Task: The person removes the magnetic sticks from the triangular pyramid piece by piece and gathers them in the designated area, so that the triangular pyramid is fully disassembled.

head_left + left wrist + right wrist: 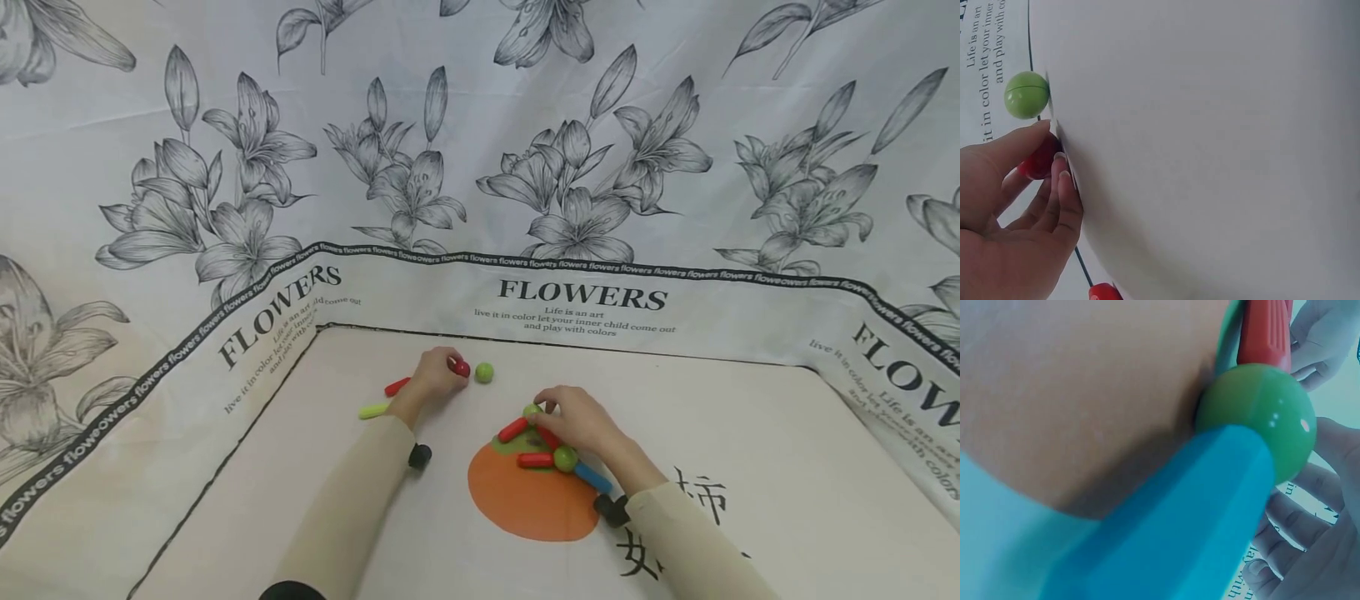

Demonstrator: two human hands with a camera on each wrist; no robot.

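My left hand point(447, 372) pinches a red ball point(462, 368) on the cloth; in the left wrist view the left hand's fingertips point(1054, 164) curl round that red ball point(1036, 164). A loose green ball point(484, 372) lies just right of it, apart. My right hand point(547, 410) rests over a small frame of sticks and balls, fingers pinching its top green ball point(532, 410). The frame has red sticks point(513, 429), a lower green ball point(566, 458) and a blue stick point(592, 477). The right wrist view shows the lower green ball point(1260, 419), blue stick point(1179, 531) and a red stick point(1266, 331) close up.
A red stick point(397, 386) and a yellow-green stick point(373, 410) lie left of my left hand. The frame sits on an orange printed circle point(532, 504). The flower-print cloth point(585, 296) rises as a wall behind and at both sides.
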